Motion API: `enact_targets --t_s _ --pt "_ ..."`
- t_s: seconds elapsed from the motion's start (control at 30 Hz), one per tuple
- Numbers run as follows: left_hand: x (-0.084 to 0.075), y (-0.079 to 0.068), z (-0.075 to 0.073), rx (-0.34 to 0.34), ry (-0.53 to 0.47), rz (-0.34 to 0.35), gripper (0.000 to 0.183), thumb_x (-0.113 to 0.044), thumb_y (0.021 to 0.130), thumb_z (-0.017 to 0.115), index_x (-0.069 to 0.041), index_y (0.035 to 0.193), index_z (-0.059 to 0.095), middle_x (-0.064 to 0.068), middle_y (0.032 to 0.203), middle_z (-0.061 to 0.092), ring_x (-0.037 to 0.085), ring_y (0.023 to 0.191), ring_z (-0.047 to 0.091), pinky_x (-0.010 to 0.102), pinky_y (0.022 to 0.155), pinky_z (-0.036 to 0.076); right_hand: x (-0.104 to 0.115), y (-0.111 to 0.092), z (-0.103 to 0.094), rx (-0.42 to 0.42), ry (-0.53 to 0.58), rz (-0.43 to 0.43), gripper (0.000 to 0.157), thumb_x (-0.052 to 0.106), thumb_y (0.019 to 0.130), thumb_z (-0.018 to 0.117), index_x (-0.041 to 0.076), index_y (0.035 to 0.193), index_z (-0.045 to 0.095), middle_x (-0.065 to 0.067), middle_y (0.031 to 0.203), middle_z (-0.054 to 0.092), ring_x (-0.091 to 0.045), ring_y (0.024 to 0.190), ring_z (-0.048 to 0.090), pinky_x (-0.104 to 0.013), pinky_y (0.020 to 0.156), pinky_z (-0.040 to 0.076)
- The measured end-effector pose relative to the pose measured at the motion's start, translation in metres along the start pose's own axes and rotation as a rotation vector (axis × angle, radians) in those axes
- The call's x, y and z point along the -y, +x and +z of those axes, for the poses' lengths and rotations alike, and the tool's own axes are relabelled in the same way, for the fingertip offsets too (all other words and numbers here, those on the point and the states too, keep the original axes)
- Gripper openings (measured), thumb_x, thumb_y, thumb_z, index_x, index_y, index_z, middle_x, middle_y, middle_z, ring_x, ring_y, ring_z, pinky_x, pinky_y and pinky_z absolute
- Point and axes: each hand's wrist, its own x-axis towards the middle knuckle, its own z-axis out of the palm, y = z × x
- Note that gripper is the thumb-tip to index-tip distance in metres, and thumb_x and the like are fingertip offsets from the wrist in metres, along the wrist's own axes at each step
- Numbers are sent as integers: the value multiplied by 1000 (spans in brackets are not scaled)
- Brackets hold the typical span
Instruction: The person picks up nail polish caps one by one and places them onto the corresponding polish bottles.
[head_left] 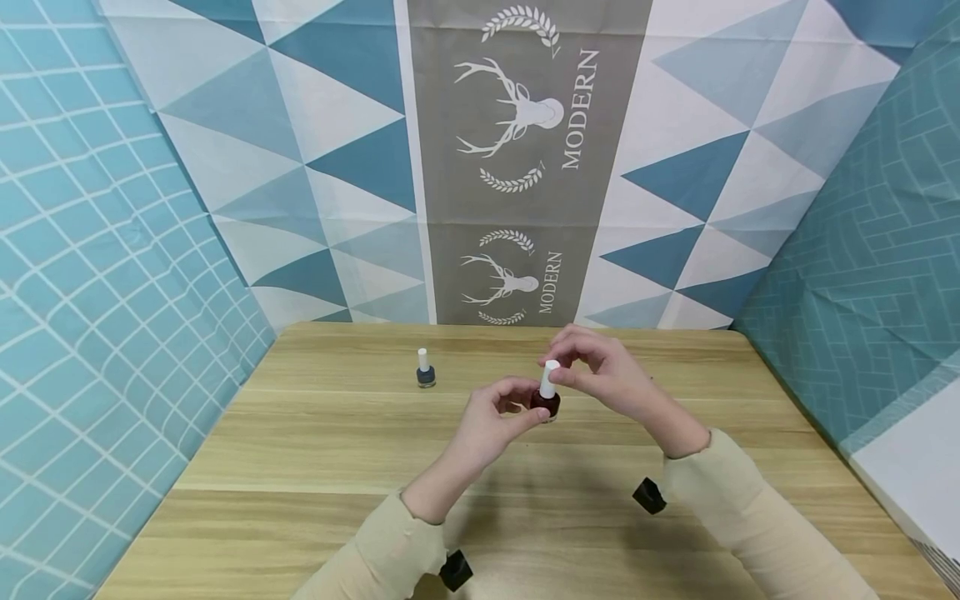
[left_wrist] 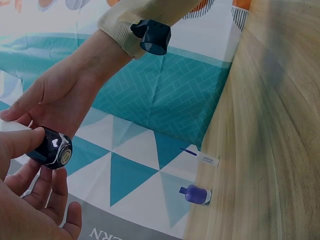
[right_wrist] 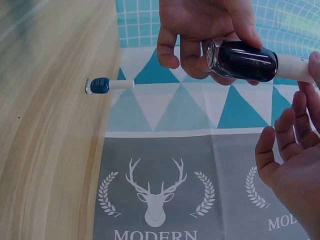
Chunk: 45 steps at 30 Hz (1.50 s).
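Observation:
A dark red nail polish bottle [head_left: 547, 406] with a white cap [head_left: 549, 380] is held upright above the table. My left hand [head_left: 486, 422] grips its glass body between thumb and fingers. From the other side, my right hand [head_left: 609, 372] pinches the white cap, which sits on the bottle's neck. In the right wrist view, the bottle [right_wrist: 245, 60] looks nearly black, its clear base turned toward the left. The left wrist view has a purple nail polish bottle [left_wrist: 196, 195] standing uncapped, beside a white cap [left_wrist: 207, 159] with its brush pointing up; my right hand hides both in the head view.
A dark blue nail polish bottle [head_left: 426, 376] with a white cap stands toward the back left of the wooden table [head_left: 322, 450]. Patterned cloth hangs behind and on both sides. Black blocks [head_left: 649, 496] are fixed at both wrists, over the sleeves.

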Motion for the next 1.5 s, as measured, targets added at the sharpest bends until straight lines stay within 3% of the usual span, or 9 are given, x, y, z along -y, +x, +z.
enact_targets --t_s 0.2,0.5,0.67,0.83,1.17,1.5 --pt "1 -1 -1 0 13 5 26 -15 80 74 -9 105 68 5 93 68 14 87 61 35 83 48 -4 2 5 -42 63 -52 12 2 81 72 4 89 63 -2 89 56 -13 80 51 -24 72 45" --pt "3 -1 0 7 20 6 25 -14 81 74 -10 105 69 4 92 69 13 88 60 31 82 48 -6 2 8 -32 77 9 17 5 81 72 5 86 56 -6 89 53 -14 80 50 -24 74 45" --pt "4 -1 -1 4 15 14 26 -14 81 74 -8 106 68 7 93 68 14 88 60 32 82 48 -2 0 7 1 60 68 19 16 92 61 4 107 60 -4 102 57 -15 89 53 -24 79 47" --pt "4 -1 -3 -2 15 12 26 -14 82 73 -7 107 68 8 94 69 14 89 60 32 82 47 1 -1 3 64 60 34 29 12 98 49 5 125 58 -3 113 58 -17 97 51 -30 83 46" --pt "2 -2 -3 3 20 9 27 -13 82 73 -7 108 68 9 96 69 17 91 60 34 83 47 3 0 0 110 39 -29 26 2 96 48 5 116 64 -4 114 56 -21 107 50 -30 86 45" --pt "4 -2 -3 15 32 10 26 -15 83 73 -8 107 68 5 95 69 13 91 60 32 83 48 1 -3 -1 113 75 -26 21 3 94 52 3 111 65 -5 111 54 -17 106 48 -30 85 46"
